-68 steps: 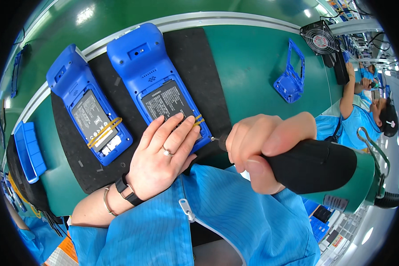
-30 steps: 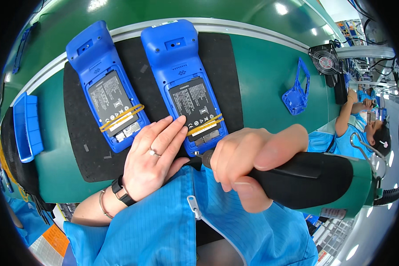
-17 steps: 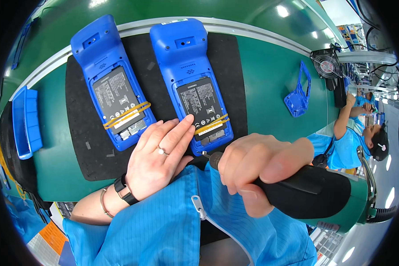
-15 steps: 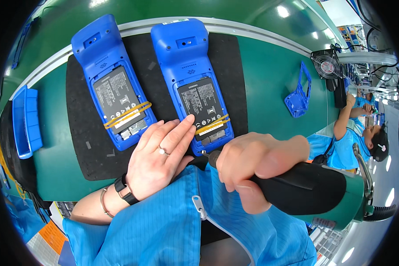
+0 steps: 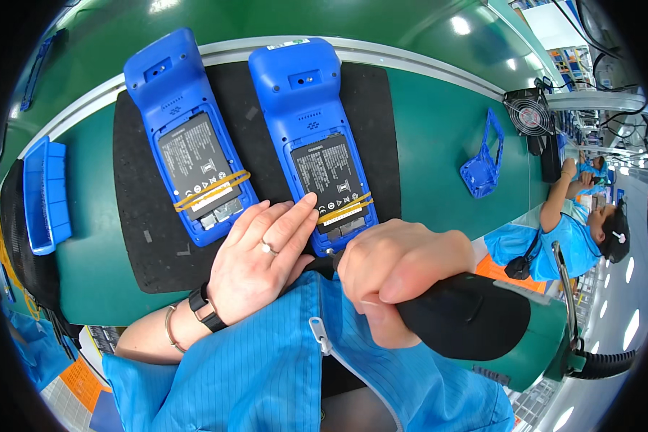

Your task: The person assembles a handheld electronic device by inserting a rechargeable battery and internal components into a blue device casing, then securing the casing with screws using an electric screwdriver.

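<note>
My left hand (image 5: 259, 252), ringed and with a black watch at its wrist, lies flat with fingers outstretched against the lower left edge of a blue handheld device (image 5: 294, 86). The device lies back up, its black battery (image 5: 327, 169) exposed under a yellow rubber band (image 5: 347, 207). In my right hand (image 5: 403, 270) is a black and green electric screwdriver (image 5: 475, 317), its tip at the device's near end. My fingers partly hide the tip. A second blue device (image 5: 167, 79), also with a banded battery, lies to the left.
Both devices lie on a black mat (image 5: 378, 151) over a green table (image 5: 432, 165). A blue bin (image 5: 49, 194) stands at far left. On the right are a blue plastic frame (image 5: 482, 169) and a small fan (image 5: 529, 111). Farther right, a person in blue (image 5: 572, 230) sits.
My right hand and the screwdriver have shifted left, and the screwdriver's rear end has swung lower. My left hand stays on the device. The whole view has shifted slightly.
</note>
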{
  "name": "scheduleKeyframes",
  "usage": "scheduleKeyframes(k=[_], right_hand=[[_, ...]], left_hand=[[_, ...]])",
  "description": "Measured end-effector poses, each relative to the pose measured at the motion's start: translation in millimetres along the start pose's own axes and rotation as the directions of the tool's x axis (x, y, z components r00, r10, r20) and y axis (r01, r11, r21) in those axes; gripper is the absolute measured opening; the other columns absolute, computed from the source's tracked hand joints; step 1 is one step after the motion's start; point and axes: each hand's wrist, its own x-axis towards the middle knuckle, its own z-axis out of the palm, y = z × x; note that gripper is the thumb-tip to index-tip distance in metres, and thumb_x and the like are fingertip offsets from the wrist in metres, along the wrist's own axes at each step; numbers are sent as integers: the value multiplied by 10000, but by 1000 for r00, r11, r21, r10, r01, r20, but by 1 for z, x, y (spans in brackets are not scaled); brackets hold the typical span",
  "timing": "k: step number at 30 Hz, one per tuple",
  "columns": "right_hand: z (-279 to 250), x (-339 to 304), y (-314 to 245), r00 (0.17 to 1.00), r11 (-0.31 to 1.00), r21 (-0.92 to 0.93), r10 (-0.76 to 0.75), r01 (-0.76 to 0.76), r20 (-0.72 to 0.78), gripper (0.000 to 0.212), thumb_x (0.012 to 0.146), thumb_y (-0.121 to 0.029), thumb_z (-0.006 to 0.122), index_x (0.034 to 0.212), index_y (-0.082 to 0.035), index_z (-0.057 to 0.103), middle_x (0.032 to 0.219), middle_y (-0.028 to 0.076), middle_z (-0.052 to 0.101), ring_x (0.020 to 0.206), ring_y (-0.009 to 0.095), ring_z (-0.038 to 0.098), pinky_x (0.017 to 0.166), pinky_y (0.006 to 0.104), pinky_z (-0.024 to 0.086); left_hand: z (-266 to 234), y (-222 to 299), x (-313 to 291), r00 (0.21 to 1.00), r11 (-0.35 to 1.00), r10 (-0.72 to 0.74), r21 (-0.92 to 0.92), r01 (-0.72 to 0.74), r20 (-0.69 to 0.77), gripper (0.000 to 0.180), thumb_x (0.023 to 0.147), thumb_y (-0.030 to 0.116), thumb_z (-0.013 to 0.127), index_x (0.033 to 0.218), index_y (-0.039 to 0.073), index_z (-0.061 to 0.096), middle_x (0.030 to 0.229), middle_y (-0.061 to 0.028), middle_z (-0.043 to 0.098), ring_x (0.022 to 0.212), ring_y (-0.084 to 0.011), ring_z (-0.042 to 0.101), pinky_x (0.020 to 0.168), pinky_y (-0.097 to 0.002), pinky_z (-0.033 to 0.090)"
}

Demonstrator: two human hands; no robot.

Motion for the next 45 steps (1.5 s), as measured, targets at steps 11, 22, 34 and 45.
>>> scheduleKeyframes(k=[11, 22, 34, 45], right_hand=[[-9, -5, 4, 984, 982, 74, -170, 175, -61, 335, 784, 58, 585, 995, -103, 380, 645, 52, 558, 485, 186, 565, 471, 333, 503], [-10, -3, 18, 876, 884, 193, -349, 425, -332, 511, 763, 141, 618, 1171, -27, 359, 758, 136, 579, 605, 182, 553, 565, 308, 470], [3, 16, 37, 877, 940, 44, -298, 339, -378, 457, 742, 109, 654, 1127, 48, 415, 753, 99, 614, 652, 121, 610, 620, 248, 485], [1, 17, 26, 966, 985, -134, -138, 111, -217, 479, 834, 60, 560, 1218, -101, 323, 718, 93, 564, 555, 187, 537, 530, 338, 470]], left_hand=[[-3, 0, 2, 1000, 999, -12, -33, 13, 15, 581, 657, 120, 743, 1194, -23, 576, 1349, -122, 508, 1096, -254, 555, 979, -407, 434], [4, -3, -5, 973, 986, 147, -55, -159, -177, 364, 632, 64, 723, 984, -20, 676, 1152, -133, 630, 913, -232, 606, 729, -323, 506], [3, -6, -5, 979, 977, 136, -140, -158, -154, 339, 634, 47, 675, 965, -23, 683, 1158, -137, 633, 837, -186, 605, 671, -274, 480], [-4, -6, -3, 985, 975, 139, -160, -153, -99, 361, 627, 62, 650, 977, -20, 681, 1166, -132, 630, 846, -182, 601, 672, -271, 470]])
